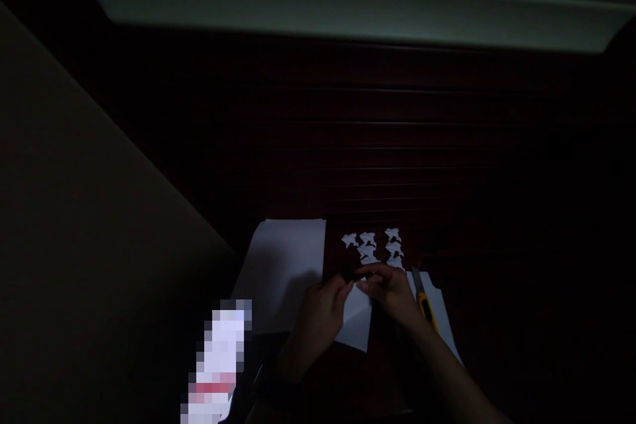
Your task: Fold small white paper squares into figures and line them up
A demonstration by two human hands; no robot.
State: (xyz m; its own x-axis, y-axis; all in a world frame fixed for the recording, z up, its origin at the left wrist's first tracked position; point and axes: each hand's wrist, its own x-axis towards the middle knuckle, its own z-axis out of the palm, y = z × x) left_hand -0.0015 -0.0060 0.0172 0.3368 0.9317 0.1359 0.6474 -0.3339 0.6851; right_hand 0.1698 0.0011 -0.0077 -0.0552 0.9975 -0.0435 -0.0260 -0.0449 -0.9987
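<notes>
Dark view down onto a worktop (334, 248). At near centre, left hand (322, 308) and right hand (392, 290) close together above the far end of a small, creased white sheet (356, 323). Fingers (375, 269) bent inward with tips nearly touching; too dim to tell whether closed on paper or merely resting against it. Farther off, small folded papers (368, 253) in a loose cluster; to the left, a large sheet (285, 262); to the right, a yellow knife (426, 310), blade out, on more paper (446, 319). Probably mid-fold. For the next move, seemingly a need for aligned edges and firm fingertip pressure.
</notes>
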